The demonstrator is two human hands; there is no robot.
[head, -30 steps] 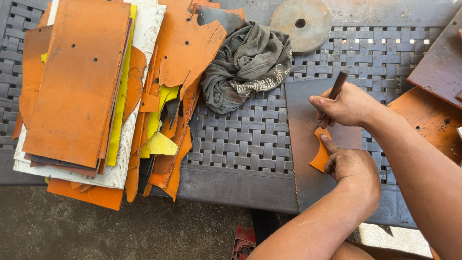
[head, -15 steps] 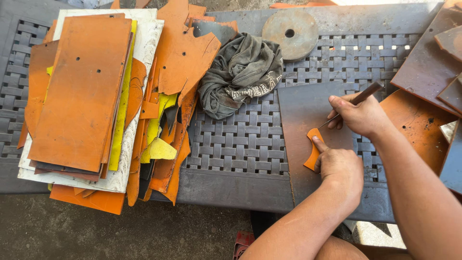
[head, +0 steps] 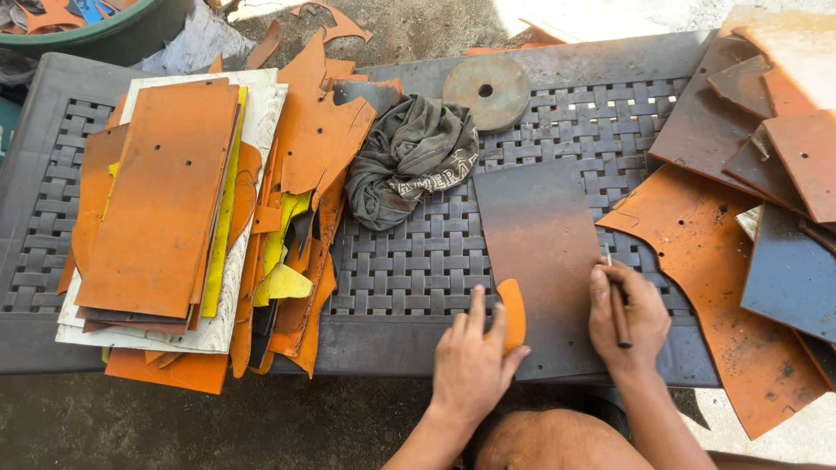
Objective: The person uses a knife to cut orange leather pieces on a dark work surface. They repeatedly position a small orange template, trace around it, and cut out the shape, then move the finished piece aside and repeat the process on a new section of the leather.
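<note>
My left hand (head: pixel 471 363) holds a small curved orange leather piece (head: pixel 513 311) at the left edge of a dark brown sheet (head: pixel 537 252) lying on the woven table (head: pixel 409 261). My right hand (head: pixel 629 318) grips a thin dark cutting tool (head: pixel 617 309), its tip resting on the right edge of that brown sheet. Both hands are near the table's front edge.
A tall stack of orange, yellow and white sheets (head: pixel 165 209) fills the table's left. A crumpled grey cloth (head: pixel 409 157) and a round grinding disc (head: pixel 486 91) lie at the back. More orange and dark sheets (head: pixel 758 200) cover the right. A green tub (head: pixel 87 26) stands far left.
The view has shifted and both hands have drawn back toward the table's front edge. The left hand now holds the orange piece at the brown sheet's left edge; the tool points away from me.
</note>
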